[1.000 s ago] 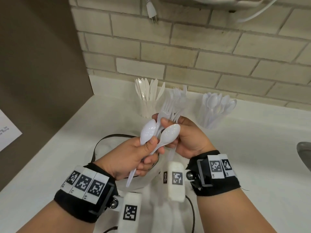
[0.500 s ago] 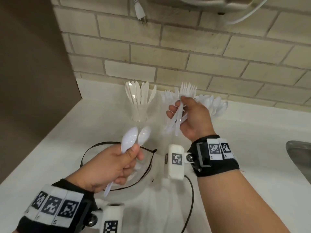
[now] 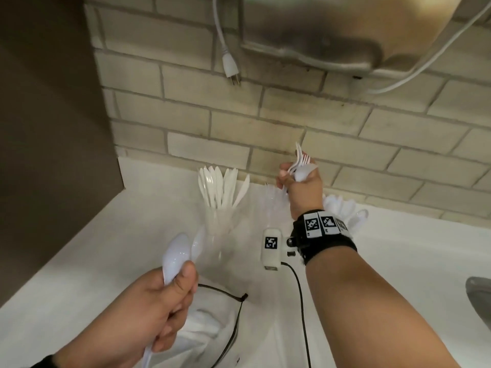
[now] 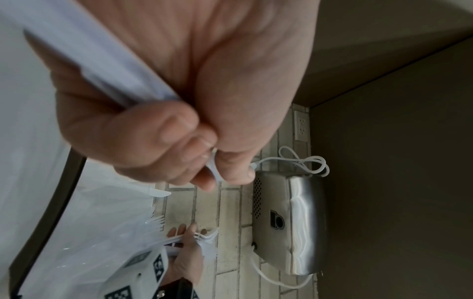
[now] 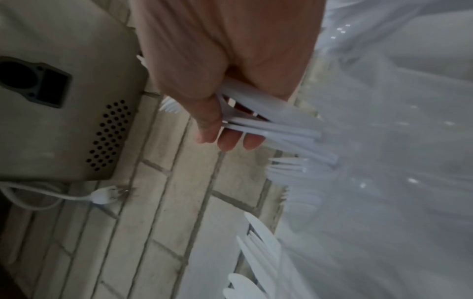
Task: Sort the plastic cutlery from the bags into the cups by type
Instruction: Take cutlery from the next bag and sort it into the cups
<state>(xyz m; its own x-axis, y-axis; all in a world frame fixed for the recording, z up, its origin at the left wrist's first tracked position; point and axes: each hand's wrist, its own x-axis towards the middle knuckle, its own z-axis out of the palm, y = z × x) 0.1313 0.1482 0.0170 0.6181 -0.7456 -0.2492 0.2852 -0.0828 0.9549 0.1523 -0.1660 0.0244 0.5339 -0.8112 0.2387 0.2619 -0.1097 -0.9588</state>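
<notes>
My left hand point(image 3: 170, 296) grips two white plastic spoons point(image 3: 176, 254) by their handles point(image 4: 102, 66), bowls up, low at the front left above the clear bag point(image 3: 212, 328). My right hand point(image 3: 295, 187) holds a bunch of white forks point(image 3: 301, 160), tines up, over the clear middle cup point(image 3: 271, 208) near the wall. In the right wrist view the fork handles point(image 5: 268, 125) point down at forks standing in that cup point(image 5: 289, 168). The left cup point(image 3: 220, 219) holds knives. The spoon cup point(image 3: 345, 211) is partly hidden behind my right wrist.
A metal appliance point(image 3: 345, 35) hangs on the brick wall above the cups, with a loose white plug point(image 3: 231, 67) dangling. A brown side wall point(image 3: 47, 128) bounds the counter's left. A sink edge point(image 3: 478, 296) shows at far right. A black cable point(image 3: 300, 301) trails from my right wrist.
The hands have parted. My right hand carried the forks up and back to above the middle cup. My left hand dropped toward the front left with the two spoons.
</notes>
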